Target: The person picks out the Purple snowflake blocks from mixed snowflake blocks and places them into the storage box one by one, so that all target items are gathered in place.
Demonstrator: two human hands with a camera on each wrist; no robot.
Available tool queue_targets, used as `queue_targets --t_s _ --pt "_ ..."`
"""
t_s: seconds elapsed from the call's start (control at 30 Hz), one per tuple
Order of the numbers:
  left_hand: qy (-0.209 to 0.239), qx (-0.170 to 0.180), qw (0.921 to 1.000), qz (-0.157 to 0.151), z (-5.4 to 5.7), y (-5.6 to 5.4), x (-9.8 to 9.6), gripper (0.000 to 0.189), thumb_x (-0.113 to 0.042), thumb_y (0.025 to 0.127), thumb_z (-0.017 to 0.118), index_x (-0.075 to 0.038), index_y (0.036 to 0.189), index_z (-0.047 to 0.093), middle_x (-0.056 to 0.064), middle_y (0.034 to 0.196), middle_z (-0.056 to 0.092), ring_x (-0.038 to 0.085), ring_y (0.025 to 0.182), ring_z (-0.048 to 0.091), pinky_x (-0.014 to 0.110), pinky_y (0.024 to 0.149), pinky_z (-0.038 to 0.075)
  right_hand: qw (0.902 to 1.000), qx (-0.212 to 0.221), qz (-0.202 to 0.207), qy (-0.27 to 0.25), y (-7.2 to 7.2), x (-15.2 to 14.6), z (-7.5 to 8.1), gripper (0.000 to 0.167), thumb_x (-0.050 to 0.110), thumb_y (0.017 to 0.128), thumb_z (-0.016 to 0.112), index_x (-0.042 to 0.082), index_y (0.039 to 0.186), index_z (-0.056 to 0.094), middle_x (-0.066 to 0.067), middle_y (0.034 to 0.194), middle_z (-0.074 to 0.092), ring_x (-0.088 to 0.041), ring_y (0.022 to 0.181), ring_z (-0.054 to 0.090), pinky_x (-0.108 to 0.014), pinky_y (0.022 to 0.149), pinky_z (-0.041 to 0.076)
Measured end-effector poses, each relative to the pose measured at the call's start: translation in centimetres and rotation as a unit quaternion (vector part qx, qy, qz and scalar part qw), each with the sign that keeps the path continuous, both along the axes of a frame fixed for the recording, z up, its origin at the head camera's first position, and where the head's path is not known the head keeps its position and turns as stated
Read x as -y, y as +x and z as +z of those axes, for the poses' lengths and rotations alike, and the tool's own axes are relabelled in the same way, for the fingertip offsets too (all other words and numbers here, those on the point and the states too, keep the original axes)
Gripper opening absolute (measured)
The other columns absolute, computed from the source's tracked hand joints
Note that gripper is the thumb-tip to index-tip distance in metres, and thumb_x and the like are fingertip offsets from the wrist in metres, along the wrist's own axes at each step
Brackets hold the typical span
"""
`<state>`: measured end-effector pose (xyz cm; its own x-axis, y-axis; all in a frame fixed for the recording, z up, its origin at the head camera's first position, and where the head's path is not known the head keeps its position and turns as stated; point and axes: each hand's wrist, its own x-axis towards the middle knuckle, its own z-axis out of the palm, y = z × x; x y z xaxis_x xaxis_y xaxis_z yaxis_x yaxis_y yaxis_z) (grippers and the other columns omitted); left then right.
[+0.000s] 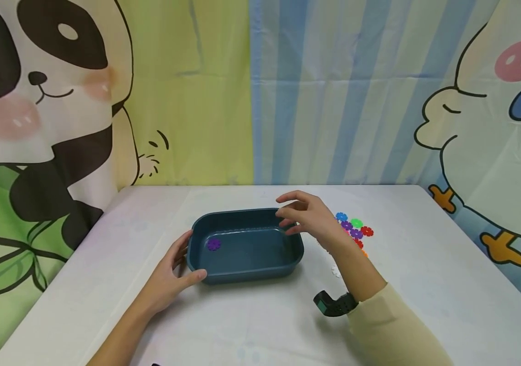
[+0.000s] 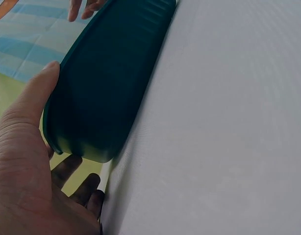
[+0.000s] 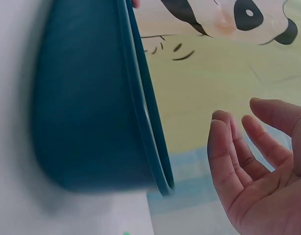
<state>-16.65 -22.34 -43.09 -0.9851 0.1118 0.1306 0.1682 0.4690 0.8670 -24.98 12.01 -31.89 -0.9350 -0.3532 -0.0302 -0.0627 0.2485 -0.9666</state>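
A dark blue plastic tub (image 1: 251, 251) stands on the white table, with one purple snowflake-shaped disc (image 1: 213, 244) lying inside near its left end. My left hand (image 1: 164, 279) holds the tub's left end. In the left wrist view its thumb lies along the rim of the tub (image 2: 104, 88), the other fingers around the end wall. Above the tub's right end hovers my right hand (image 1: 308, 216), fingers loosely bent and apart. The right wrist view shows nothing between these fingers (image 3: 221, 156), beside the tub's rim (image 3: 140, 103).
Right of the tub, partly behind my right forearm, lies a pile of snowflake discs in red (image 1: 367, 231), green (image 1: 356, 223), blue (image 1: 341, 216) and other colours. A clear disc (image 1: 336, 271) lies nearer. A black band (image 1: 336, 304) is on my right wrist. Cartoon-printed curtains (image 1: 196, 101) surround the table.
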Motion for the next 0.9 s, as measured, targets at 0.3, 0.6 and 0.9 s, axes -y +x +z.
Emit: queue_targets --t_s 0.3,0.6,0.9 --pt "0.000 -0.002 1.0000 0.000 0.0 0.0 -0.1 0.093 -0.033 0.091 0.079 -0.031 0.165 0.022 0.012 0.166 0.036 0.037 0.151 0.035 0.064 0.122 0.030 0.9989 -0.022 -0.038 0.015 0.0 -3.1 -0.1 0.047 0.027 0.099 0.070 0.013 0.142 0.056 -0.021 0.131 0.064 -0.037 0.107 0.072 -0.039 0.085 0.064" --pt "0.002 -0.004 1.0000 -0.003 -0.1 0.0 -0.1 0.093 -0.031 0.092 0.078 -0.029 0.165 0.022 0.012 0.167 0.035 0.038 0.152 0.035 0.065 0.122 0.030 0.9976 -0.015 -0.063 0.027 0.3 -5.5 -0.1 0.051 0.027 0.100 0.069 0.013 0.146 0.051 -0.023 0.137 0.060 -0.028 0.103 0.073 -0.038 0.085 0.064" --pt "0.002 0.000 1.0000 0.000 0.1 0.0 -0.1 0.093 -0.032 0.091 0.079 -0.030 0.165 0.022 0.013 0.167 0.034 0.038 0.152 0.034 0.065 0.122 0.029 0.9951 -0.016 -0.083 0.052 0.6 -7.2 -0.3 0.057 0.032 0.101 0.067 0.013 0.151 0.047 -0.023 0.141 0.058 -0.027 0.106 0.073 -0.034 0.089 0.063"
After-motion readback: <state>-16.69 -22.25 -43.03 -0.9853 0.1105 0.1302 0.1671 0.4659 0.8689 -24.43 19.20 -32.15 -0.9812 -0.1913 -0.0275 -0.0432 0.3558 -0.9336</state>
